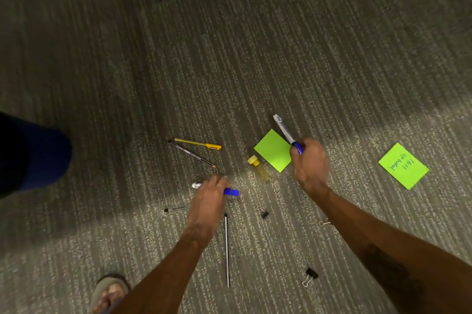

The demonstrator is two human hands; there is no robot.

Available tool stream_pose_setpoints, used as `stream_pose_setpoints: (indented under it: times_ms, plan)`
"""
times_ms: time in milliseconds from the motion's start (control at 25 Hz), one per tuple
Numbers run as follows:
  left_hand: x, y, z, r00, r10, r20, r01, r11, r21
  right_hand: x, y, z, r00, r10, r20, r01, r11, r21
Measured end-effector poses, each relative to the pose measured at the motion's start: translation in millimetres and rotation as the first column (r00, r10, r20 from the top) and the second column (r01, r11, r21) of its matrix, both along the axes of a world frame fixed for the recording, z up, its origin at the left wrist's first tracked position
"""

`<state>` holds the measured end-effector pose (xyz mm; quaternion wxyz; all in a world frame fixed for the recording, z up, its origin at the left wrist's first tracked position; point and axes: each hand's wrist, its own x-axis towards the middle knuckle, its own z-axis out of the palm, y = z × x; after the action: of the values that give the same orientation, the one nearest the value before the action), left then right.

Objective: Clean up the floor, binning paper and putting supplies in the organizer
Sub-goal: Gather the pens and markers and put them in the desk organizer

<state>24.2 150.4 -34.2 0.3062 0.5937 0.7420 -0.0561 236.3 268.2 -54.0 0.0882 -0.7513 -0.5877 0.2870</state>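
My right hand [310, 163] grips a white marker with a blue cap [284, 131], lifted over a blank green sticky note [273, 150]. My left hand [208, 201] closes on a second marker with a blue cap [231, 191] lying on the carpet. Between the hands lies a yellow glue stick [259, 168]. A yellow pen [198, 144] and a dark pencil [191, 153] lie further left. A clear pen [176, 209] pokes out beside my left wrist, and a long thin silver pen [226, 250] lies below it. A written green note [403, 166] sits at the right.
Three binder clips lie on the grey striped carpet: a black clip [263, 212], a small one [324, 223] at my right forearm and a black one [310, 276] near the bottom. My sandalled foot [111, 290] is bottom left. A dark blue shape [33, 155] fills the left edge.
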Motion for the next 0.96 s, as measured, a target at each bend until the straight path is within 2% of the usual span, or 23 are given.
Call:
stream_pose_setpoints:
  times_ms: [80, 160, 280, 360, 480, 600, 720, 800, 960]
  plan:
    - [9.0, 11.4, 28.4, 0.993, 0.091, 0.081, -0.092, 0.996, 0.007, 4.5, -3.2, 24.8, 0.997, -0.025, -0.077, 0.026, 1.000, 0.014]
    - [18.4, 21.3, 59.7, 0.961, 0.166, 0.223, -0.176, 0.984, 0.027, 9.2, -6.4, 54.7, 0.991, -0.016, -0.134, 0.017, 1.000, 0.008]
    - [28.7, 37.6, 109.3, 0.838, 0.253, 0.483, -0.335, 0.938, 0.090, 12.1, -11.8, 108.2, 0.975, 0.079, -0.208, -0.080, 0.997, 0.004]
    - [35.2, 50.9, 144.6, 0.746, 0.309, 0.590, -0.447, 0.889, 0.100, 10.5, -15.6, 145.9, 0.953, 0.150, -0.264, -0.151, 0.988, 0.016]
    - [44.3, 67.7, 205.6, 0.653, 0.356, 0.669, -0.529, 0.846, 0.066, 9.1, -13.1, 202.3, 0.871, 0.265, -0.413, -0.273, 0.961, 0.042]
    - [48.6, 76.4, 267.2, 0.598, 0.348, 0.722, -0.542, 0.839, 0.045, 2.6, -1.1, 259.7, 0.748, 0.256, -0.612, -0.324, 0.946, 0.001]
    - [48.1, 88.3, 326.2, 0.536, 0.353, 0.767, -0.549, 0.836, -0.001, -12.1, 17.7, 315.0, 0.722, 0.252, -0.645, -0.303, 0.952, 0.033]
    - [47.0, 94.6, 363.7, 0.565, 0.332, 0.755, -0.553, 0.832, 0.048, -23.8, 28.9, 349.4, 0.703, 0.265, -0.660, -0.294, 0.953, 0.070]
    - [33.5, 104.2, 429.0, 0.690, 0.275, 0.670, -0.531, 0.821, 0.209, -47.4, 44.0, 414.5, 0.669, 0.274, -0.691, -0.266, 0.956, 0.123]
